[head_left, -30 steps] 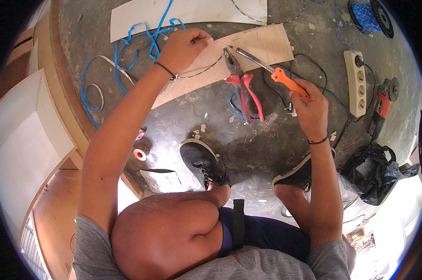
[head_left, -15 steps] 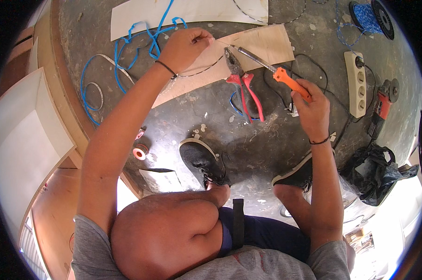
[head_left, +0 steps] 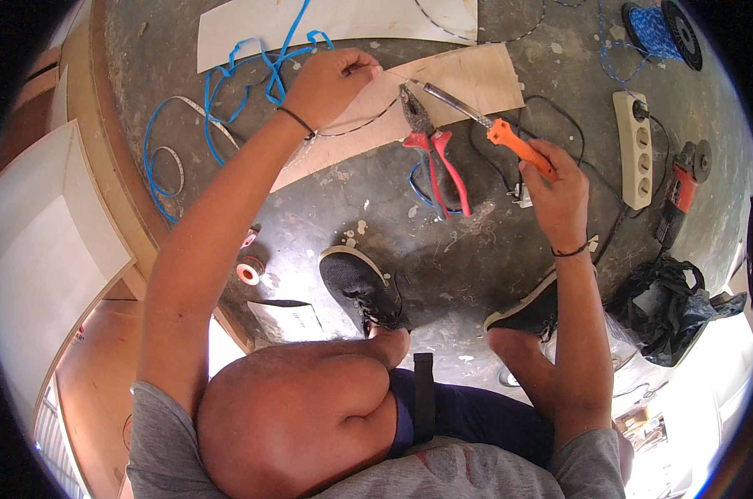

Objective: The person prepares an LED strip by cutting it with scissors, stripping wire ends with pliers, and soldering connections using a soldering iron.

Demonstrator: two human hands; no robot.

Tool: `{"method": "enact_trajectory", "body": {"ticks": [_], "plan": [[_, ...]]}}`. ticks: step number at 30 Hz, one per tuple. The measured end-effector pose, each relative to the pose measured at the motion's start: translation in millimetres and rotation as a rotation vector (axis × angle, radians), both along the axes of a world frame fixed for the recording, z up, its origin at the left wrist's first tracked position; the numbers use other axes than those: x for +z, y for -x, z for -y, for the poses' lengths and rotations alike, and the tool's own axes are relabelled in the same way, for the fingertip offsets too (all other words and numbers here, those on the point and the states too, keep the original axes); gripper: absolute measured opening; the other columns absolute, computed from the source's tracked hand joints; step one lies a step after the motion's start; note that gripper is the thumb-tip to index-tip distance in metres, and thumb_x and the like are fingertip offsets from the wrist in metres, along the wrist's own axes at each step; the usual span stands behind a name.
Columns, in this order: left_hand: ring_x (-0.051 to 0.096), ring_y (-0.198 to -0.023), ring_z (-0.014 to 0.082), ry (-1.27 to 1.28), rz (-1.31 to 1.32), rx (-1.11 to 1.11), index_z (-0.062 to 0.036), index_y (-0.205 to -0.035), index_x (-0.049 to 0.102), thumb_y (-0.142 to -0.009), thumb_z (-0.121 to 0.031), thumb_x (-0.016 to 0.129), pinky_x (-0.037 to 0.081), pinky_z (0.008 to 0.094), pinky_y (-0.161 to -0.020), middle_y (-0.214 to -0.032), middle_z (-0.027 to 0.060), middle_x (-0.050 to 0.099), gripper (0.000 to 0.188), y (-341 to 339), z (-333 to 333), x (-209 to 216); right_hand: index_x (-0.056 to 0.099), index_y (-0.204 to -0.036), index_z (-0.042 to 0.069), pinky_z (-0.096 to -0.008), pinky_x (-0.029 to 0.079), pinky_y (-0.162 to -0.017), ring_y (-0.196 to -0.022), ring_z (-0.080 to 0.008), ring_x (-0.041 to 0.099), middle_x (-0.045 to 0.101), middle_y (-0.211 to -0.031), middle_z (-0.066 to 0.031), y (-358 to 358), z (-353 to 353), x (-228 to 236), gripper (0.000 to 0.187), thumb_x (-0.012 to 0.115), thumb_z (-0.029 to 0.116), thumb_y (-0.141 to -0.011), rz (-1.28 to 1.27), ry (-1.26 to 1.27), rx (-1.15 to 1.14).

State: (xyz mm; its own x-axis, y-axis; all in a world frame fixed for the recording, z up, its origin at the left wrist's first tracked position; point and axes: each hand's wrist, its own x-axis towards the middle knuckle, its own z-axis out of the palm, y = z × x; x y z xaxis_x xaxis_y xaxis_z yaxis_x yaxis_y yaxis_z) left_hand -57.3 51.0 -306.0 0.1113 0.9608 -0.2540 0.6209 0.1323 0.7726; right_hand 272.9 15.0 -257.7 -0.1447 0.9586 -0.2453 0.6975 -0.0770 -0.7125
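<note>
My left hand (head_left: 333, 83) is closed in a pinch on a thin wire (head_left: 396, 75) above the plywood strip. My right hand (head_left: 557, 185) grips the orange handle of a soldering iron (head_left: 460, 106). Its tip points left, close to the wire and just above the jaws of the pliers. These red-handled pliers (head_left: 430, 154) lie partly over the plywood, with their handles toward me. A black-and-white cord (head_left: 364, 126) curves up from under my left wrist to the plier jaws; whether they clamp it, I cannot tell.
The plywood strip (head_left: 476, 83) and a white board (head_left: 351, 33) lie on the floor. Blue strapping (head_left: 218, 116) tangles at left, near an orange-and-white spool (head_left: 250, 270). At right are a power strip (head_left: 634, 150), an angle grinder (head_left: 681, 191), a rope spool (head_left: 663, 35) and a black bag (head_left: 663, 303).
</note>
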Motion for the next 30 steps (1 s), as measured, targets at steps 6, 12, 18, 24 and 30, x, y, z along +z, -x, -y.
{"method": "enact_trajectory", "body": {"ticks": [6, 12, 18, 24, 30], "plan": [[0.063, -0.074, 0.0192, -0.005, -0.011, -0.006, 0.0, -0.095, 0.066, -0.084, -0.023, 0.063, 0.048, 0.0308, -0.07, -0.082, 0.012, 0.068, 0.025, 1.8, -0.2, -2.0, 0.065, -0.102, -0.001, -0.0337, 0.051, -0.078, -0.089, -0.0286, 0.067, 0.066, -0.096, -0.0177, 0.0, 0.1, 0.3, 0.027, 0.065, 0.008, -0.076, 0.012, -0.005, 0.009], [0.063, -0.073, 0.0197, -0.009, -0.003, 0.013, 0.0002, -0.094, 0.066, -0.084, -0.023, 0.063, 0.048, 0.0308, -0.069, -0.081, 0.0121, 0.067, 0.025, 2.3, 1.6, -4.1, 0.065, -0.102, -0.001, -0.0338, 0.051, -0.079, -0.09, -0.029, 0.066, 0.066, -0.096, -0.0177, 2.0, 0.3, 2.2, 0.027, 0.065, 0.007, -0.076, 0.013, -0.01, 0.013], [0.062, -0.071, 0.02, 0.013, -0.01, 0.005, -0.0007, -0.093, 0.067, -0.084, -0.023, 0.063, 0.048, 0.0314, -0.067, -0.079, 0.012, 0.067, 0.024, 2.8, 1.3, -2.9, 0.065, -0.102, 0.0, -0.0343, 0.051, -0.079, -0.09, -0.0297, 0.066, 0.066, -0.096, -0.0175, 0.2, 1.0, -0.4, 0.027, 0.065, 0.008, -0.076, 0.015, -0.011, 0.022], [0.062, -0.071, 0.0203, -0.003, -0.013, 0.018, -0.0005, -0.092, 0.067, -0.084, -0.023, 0.063, 0.048, 0.0316, -0.068, -0.078, 0.0118, 0.067, 0.025, 3.1, 1.9, -4.1, 0.066, -0.101, 0.0, -0.0346, 0.051, -0.079, -0.089, -0.0305, 0.066, 0.066, -0.096, -0.0177, -0.1, 1.4, -1.4, 0.027, 0.065, 0.008, -0.076, 0.014, -0.015, 0.017], [0.062, -0.071, 0.0199, 0.005, -0.002, 0.012, -0.0004, -0.093, 0.067, -0.084, -0.023, 0.063, 0.048, 0.0313, -0.068, -0.078, 0.0117, 0.067, 0.025, 1.1, 1.7, -0.9, 0.066, -0.101, 0.0, -0.0346, 0.051, -0.079, -0.09, -0.0306, 0.066, 0.066, -0.097, -0.0178, -0.1, 1.6, -2.9, 0.027, 0.065, 0.008, -0.076, 0.017, -0.028, 0.021]]}}
